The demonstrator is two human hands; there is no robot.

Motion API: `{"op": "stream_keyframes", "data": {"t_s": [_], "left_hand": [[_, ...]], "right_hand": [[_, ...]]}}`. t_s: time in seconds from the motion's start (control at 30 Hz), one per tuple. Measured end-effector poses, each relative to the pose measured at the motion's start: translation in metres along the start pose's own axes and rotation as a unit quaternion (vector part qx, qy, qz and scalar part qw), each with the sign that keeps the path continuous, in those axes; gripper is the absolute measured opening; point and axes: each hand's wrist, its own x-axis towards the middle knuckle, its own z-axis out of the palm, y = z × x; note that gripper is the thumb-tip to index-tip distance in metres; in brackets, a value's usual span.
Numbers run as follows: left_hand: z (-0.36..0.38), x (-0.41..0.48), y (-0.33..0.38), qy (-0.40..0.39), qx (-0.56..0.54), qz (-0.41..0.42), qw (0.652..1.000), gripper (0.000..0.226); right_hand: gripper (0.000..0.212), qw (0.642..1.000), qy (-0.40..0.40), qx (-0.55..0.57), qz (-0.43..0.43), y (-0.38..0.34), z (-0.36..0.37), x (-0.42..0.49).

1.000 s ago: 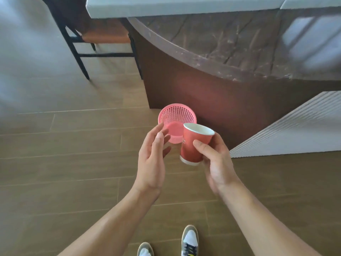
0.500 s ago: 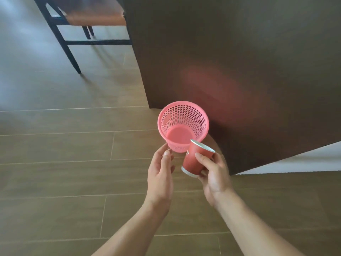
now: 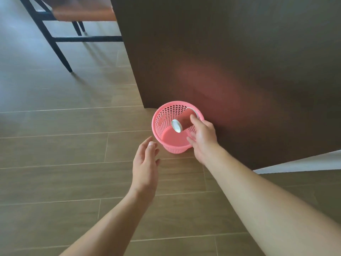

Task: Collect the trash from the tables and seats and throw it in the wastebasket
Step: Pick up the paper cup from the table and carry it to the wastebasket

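1. Cup (image 3: 185, 120) on its side inside the basket (image 3: 160, 115) mouth, white base toward the left rim.
2. Pinched by right hand (image 3: 203, 137) above the right rim, thumb on top.
3. Left hand (image 3: 145, 163) slack, empty, just short of the near wall.
4. Judgement: release from here, clear of the rim; avoid nudging the basket, which is probably light.

You won't find anything readable here, any print on the red cup (image 3: 186, 119) at the pink wastebasket (image 3: 164, 115) mid-frame is too blurred to make out
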Motion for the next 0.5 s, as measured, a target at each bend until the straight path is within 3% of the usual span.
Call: {"op": "stream_keyframes", "data": {"t_s": [0.07,0.17,0.33,0.5], "left_hand": [[-0.001,-0.001,0.008,0.006,-0.005,0.004,1.0,0.025],[-0.002,-0.005,0.018,0.011,-0.003,0.014,1.0,0.025],[0.001,-0.022,0.036,0.009,0.004,0.028,1.0,0.023],[0.003,-0.052,0.058,-0.004,0.004,0.042,0.999,0.025]], "right_hand": [[0.033,0.999,0.007,-0.037,-0.028,0.001,-0.008,-0.01],[0.045,0.996,0.021,-0.058,-0.061,0.002,-0.024,-0.029],[0.01,0.993,0.009,-0.061,-0.103,-0.01,-0.045,-0.065],[0.017,0.988,-0.002,-0.073,-0.134,-0.027,-0.052,-0.106]]}}
